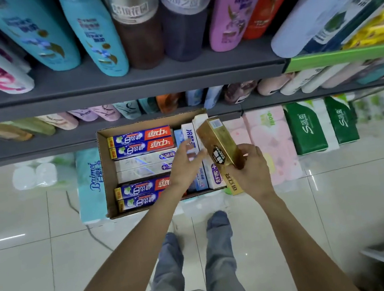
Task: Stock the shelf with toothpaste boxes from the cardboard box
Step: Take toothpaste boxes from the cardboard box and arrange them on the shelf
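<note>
Bright, even light from overhead fills the aisle. It glares in white streaks on the glossy floor tiles (15,244), left and right. Shadows are soft, deepest under the shelf (128,87) edges. The wide lens bows the shelves and splays the bottles (96,35) outward at the top. Those bottles and the far corners look smeared; the box (107,172) below is sharper.
</note>
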Available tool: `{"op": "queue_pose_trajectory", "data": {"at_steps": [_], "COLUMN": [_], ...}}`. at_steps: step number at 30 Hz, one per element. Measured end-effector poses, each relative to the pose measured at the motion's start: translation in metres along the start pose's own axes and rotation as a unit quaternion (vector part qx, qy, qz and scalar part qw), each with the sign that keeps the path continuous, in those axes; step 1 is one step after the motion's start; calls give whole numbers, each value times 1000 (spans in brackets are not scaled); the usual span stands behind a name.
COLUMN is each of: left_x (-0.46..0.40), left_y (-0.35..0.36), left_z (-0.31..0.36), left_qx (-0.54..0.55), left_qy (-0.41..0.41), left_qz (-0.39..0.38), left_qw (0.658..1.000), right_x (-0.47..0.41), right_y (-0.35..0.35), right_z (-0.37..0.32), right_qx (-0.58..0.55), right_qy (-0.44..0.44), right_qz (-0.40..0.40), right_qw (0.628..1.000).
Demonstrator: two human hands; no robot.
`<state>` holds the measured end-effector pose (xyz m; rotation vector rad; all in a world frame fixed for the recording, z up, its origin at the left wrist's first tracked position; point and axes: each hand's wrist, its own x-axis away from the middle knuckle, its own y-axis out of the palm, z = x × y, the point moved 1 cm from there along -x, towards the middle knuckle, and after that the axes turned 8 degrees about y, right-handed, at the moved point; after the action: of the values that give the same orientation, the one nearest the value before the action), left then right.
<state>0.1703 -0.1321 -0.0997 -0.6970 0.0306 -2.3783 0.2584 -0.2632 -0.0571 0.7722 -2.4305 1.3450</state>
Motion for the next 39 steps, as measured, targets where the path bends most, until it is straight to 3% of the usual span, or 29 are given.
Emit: {"op": "queue_pose_trajectory", "data": {"at_steps": [2, 4, 7, 10, 15, 19, 23, 25, 29, 33, 37, 39], "left_x": [7, 14, 27, 50, 83, 111, 123, 126, 133, 142, 135, 122], "left_y": [-11, -29, -44, -42, -51, -51, -55, -54, -43, -50, -76, -82], "left_z": [24, 49, 88, 130, 198, 251, 298, 326, 373, 396, 412, 427], "left_qx": [56, 54, 97, 148, 206, 159, 26, -75, -202, -227, -448, -436], "left_qy": [53, 96, 59, 60, 139, 218, 316, 371, 432, 473, 485, 502], "left_qz": [19, -10, -56, -92, -33, -19, -7, -33, -31, -17, 105, 109], "left_qw": [997, 994, 992, 983, 968, 963, 948, 925, 878, 851, 744, 739], "right_x": [2, 9, 21, 33, 52, 64, 72, 75, 76, 73, 45, 22], "right_y": [-20, -42, -72, -111, -180, -221, -258, -277, -306, -329, -351, -355], "right_z": [-7, -17, -35, -61, -90, -107, -132, -150, -175, -182, -186, -194], "right_qx": [-62, -98, -56, -127, -242, -206, -158, -143, -134, -271, -456, -453], "right_qy": [-19, -59, -134, -151, -161, -201, -280, -325, -393, -422, -373, -345], "right_qz": [-59, -105, -71, -92, -219, -250, -167, -146, -195, -154, -162, -159], "right_qw": [996, 988, 987, 976, 931, 924, 932, 923, 888, 852, 792, 806]}}
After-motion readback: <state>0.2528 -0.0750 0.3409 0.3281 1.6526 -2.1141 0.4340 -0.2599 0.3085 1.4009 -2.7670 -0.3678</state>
